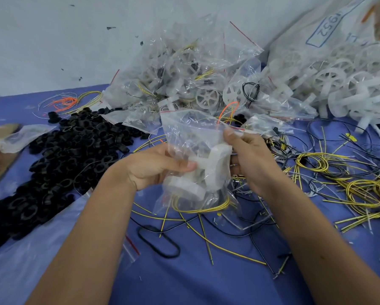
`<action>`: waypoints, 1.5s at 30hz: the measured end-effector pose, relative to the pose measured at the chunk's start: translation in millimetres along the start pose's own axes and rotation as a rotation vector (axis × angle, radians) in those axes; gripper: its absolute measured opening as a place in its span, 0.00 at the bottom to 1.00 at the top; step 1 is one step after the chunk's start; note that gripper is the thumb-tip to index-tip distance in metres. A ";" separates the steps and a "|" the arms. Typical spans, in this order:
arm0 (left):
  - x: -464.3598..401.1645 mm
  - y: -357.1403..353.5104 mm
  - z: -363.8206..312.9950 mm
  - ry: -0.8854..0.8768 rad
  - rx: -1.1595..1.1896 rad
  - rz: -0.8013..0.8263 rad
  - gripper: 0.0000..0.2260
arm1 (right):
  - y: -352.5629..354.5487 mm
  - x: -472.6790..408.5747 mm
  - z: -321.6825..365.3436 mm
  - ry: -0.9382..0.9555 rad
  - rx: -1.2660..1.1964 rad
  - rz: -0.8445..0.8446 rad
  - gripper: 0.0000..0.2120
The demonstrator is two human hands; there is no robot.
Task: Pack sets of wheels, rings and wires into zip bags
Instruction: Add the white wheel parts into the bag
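I hold a clear zip bag (191, 133) upright above the blue table (184, 282). White wheels (215, 159) and a yellow wire coil (204, 206) show through its plastic. My left hand (156, 166) grips the bag's left side, thumb across the front. My right hand (253, 157) pinches the bag's top right edge near the red zip line and holds its right side. Black rings (70, 150) lie heaped on the left. Loose yellow and black wires (338, 172) spread on the right.
A pile of filled zip bags (184, 73) rises behind my hands. A large sack of white wheels (338, 78) fills the back right. Orange and yellow wires (70, 102) lie at the back left. A black rubber loop (158, 241) and empty bags (130, 247) lie near me.
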State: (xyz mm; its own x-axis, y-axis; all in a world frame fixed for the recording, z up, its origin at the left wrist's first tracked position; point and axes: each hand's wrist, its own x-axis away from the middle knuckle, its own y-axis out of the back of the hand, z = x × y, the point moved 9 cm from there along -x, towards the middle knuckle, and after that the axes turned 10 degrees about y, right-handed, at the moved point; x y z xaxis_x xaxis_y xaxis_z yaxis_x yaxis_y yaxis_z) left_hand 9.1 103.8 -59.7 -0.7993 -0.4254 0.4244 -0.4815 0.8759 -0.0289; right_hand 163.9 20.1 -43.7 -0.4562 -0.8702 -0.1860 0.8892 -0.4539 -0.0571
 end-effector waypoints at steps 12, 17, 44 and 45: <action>-1.4 -13.4 2.6 0.062 -0.028 -0.053 0.07 | 30.9 -5.1 -3.8 -0.007 -0.014 -0.294 0.04; 1.5 -15.9 2.9 0.053 -0.074 0.002 0.20 | 31.2 -5.9 3.3 0.058 -0.215 -0.330 0.07; -6.4 3.1 8.0 0.010 0.372 -0.020 0.14 | -30.9 8.1 -8.4 -0.074 0.067 0.326 0.19; -7.1 4.3 8.1 0.014 0.374 -0.029 0.13 | -31.9 9.7 -6.5 -0.046 0.054 0.334 0.17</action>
State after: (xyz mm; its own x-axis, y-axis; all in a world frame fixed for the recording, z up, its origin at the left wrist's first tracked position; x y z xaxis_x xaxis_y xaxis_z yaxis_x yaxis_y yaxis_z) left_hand 9.7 108.7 -70.2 -0.7797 -0.4438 0.4417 -0.6041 0.7188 -0.3440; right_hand 131.3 27.3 -50.0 -0.1421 -0.9797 -0.1414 0.9872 -0.1507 0.0520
